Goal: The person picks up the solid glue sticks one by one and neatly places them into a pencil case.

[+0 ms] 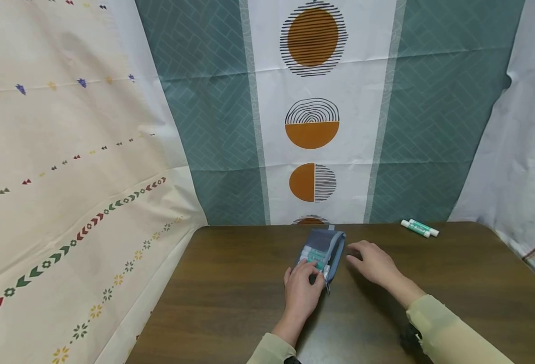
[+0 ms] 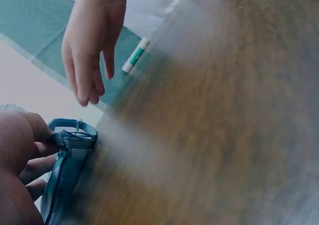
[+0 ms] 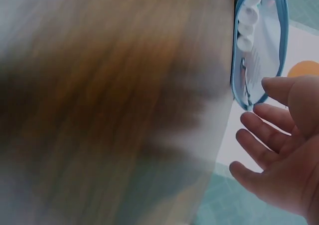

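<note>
A blue-grey zip pouch (image 1: 323, 240) with a see-through side lies near the table's far edge. My left hand (image 1: 301, 290) pinches its near corner by the zipper between thumb and index finger, the other fingers against its side. Through the pouch's open mouth, the right wrist view shows several white tubes (image 3: 247, 16) stacked inside; their green labels show through the side in the head view. Just right of the pouch, my right hand (image 1: 376, 264) hovers with loosely bent fingers, holding nothing. Two white tubes with green labels (image 1: 418, 228), like glue sticks, lie farther right.
The dark wooden table (image 1: 203, 303) ends right behind the pouch and the loose tubes. A hanging cloth (image 1: 203, 101) with green panels and orange circles rises behind it. Patterned cream fabric (image 1: 90, 177) drapes down along the left side, white fabric (image 1: 522, 151) along the right.
</note>
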### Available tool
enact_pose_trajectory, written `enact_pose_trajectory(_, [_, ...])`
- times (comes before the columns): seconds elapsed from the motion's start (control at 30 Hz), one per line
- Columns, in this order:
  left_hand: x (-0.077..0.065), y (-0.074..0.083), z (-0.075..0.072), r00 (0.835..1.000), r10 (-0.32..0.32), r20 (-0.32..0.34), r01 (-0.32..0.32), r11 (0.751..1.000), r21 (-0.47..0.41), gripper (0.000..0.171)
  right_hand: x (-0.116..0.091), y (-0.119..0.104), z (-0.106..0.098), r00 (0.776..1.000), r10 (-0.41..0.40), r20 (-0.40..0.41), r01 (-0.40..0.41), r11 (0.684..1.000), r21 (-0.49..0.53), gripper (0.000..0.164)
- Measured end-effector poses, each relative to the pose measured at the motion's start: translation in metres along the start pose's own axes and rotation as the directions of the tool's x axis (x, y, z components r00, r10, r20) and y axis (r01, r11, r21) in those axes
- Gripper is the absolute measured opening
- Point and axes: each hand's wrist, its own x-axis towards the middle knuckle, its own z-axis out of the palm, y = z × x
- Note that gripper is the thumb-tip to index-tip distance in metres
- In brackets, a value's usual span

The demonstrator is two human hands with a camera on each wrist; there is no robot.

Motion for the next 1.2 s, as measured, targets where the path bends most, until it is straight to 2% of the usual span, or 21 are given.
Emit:
enact_pose_trajectory(0.5, [0.000, -0.001, 0.000, 1.000, 0.006, -0.012, -0.006, 1.000, 0.001, 0.010, -0.017, 0.026, -0.022, 0.989, -0.085, -0.123, 0.068, 0.989, -0.134, 0.062])
enact_pose_trajectory(1.2, [0.000, -0.003, 0.002, 1.000, -0.005, -0.001, 0.005, 1.000, 0.003, 0.012, -0.029, 0.049, -0.039, 0.984, -0.085, -0.159, 0.057, 0.983, -0.176, 0.069])
